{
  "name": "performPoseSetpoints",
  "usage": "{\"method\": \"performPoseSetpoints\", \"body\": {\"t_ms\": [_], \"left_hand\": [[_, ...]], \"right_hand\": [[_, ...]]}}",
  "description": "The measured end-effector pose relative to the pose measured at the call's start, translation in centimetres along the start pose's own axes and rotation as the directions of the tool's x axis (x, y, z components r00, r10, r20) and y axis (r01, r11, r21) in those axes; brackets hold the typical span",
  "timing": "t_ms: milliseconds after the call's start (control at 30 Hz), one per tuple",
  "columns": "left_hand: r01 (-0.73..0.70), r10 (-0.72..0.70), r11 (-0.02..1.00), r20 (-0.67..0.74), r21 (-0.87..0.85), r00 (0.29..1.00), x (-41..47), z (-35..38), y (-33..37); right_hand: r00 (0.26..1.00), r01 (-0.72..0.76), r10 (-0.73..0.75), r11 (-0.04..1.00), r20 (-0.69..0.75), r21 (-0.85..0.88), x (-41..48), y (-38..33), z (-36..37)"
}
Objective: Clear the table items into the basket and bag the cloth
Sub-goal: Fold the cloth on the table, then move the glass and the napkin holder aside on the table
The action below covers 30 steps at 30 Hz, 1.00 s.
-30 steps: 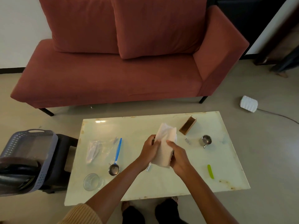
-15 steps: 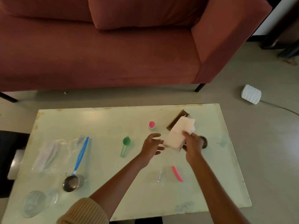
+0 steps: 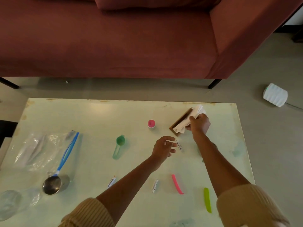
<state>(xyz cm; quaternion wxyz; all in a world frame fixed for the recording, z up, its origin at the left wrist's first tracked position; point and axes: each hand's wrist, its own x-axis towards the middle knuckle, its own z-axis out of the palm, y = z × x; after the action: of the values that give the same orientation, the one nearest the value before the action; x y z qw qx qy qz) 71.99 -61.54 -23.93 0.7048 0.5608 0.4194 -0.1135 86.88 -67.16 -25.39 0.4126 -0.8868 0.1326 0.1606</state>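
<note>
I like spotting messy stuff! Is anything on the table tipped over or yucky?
Yes. The green scoop lies on its side, and greenish smudges stain the table near its right edge. The table's far rim looks chipped and rusty.

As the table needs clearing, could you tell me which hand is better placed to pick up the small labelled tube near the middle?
Probably the left hand: it hovers open, fingertips right beside the small labelled tube. The right hand is busy gripping the white cloth.
</note>
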Motion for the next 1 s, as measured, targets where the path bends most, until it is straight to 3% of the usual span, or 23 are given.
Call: {"method": "performPoseSetpoints", "body": {"t_ms": [333,567,667,767,867,1000], "left_hand": [[-0.011,0.013,0.995,-0.02,0.102,1.0,0.6,-0.3,-1.3],[-0.06,0.062,0.996,-0.03,0.073,0.998,-1.0,-3.3,-1.3],[-0.118,0.125,0.986,-0.053,0.121,0.991,-2.7,-6.6,-1.7],[-0.181,0.214,0.956,-0.127,0.232,0.969,-4.8,-11.6,-3.7],[-0.186,0.336,0.875,-0.285,0.446,0.898,-7.7,-18.2,-7.7],[-0.08,0.617,0.641,-0.45,0.763,0.646,-12.0,-27.6,-13.0]], "right_hand": [[0.997,-0.039,0.025,0.98,-0.071,-0.197,-0.1,-0.6,1.6],[0.986,0.112,-0.121,0.99,-0.118,-0.083,-4.1,0.3,1.9],[0.982,0.189,-0.189,0.982,-0.027,-0.011,-9.3,1.7,3.5],[0.975,0.173,-0.182,0.982,0.127,0.075,-15.5,3.7,6.5],[0.955,0.119,-0.139,0.989,0.261,0.091,-21.9,5.5,9.9],[0.908,0.084,-0.119,0.991,0.402,0.105,-29.5,6.7,14.1]]}}
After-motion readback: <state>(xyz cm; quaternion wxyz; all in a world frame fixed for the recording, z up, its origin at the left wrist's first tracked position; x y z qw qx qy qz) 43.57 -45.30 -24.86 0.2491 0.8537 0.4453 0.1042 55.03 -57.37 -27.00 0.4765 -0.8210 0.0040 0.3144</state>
